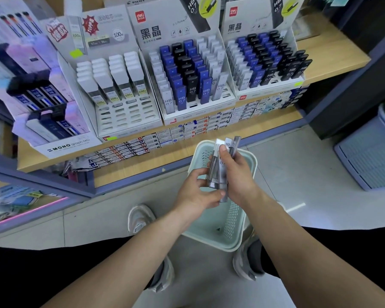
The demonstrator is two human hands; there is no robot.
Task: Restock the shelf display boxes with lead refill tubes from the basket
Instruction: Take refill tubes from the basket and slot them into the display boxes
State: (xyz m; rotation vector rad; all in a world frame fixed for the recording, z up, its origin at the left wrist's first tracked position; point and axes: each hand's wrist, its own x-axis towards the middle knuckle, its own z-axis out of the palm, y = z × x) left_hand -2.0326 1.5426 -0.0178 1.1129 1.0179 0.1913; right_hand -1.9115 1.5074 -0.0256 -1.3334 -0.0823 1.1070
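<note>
Several lead refill tubes (219,172): a clear and grey bundle, upright and slightly fanned, held in both your hands above the basket, just in front of the shelf edge.
Right hand (240,174): your fingers wrap the bundle from the right, and your thumb lies across its front near the white caps.
Left hand (196,194): it comes in from the lower left, with thumb and curled fingers pinching the lower end of the tubes.
Forearms: both are bare, reach forward and meet at the middle of the view.
Basket (251,162): pale green with slotted walls, standing on the floor between your shoes (140,218), right under your hands.
Middle display box (156,27): clear, blue and black HB 0.7 tubes stand in rows.
Right display box (245,27): it holds the same colours, packed close.
Left display box (125,116): white-capped tubes fill the back, and the front slots show bare.
Shelf (333,52): light wood, with small flat cartons (187,127) lined along the front of the boxes.
Floor (298,170): pale tiles, with a grey slatted crate (369,156) at your right.
</note>
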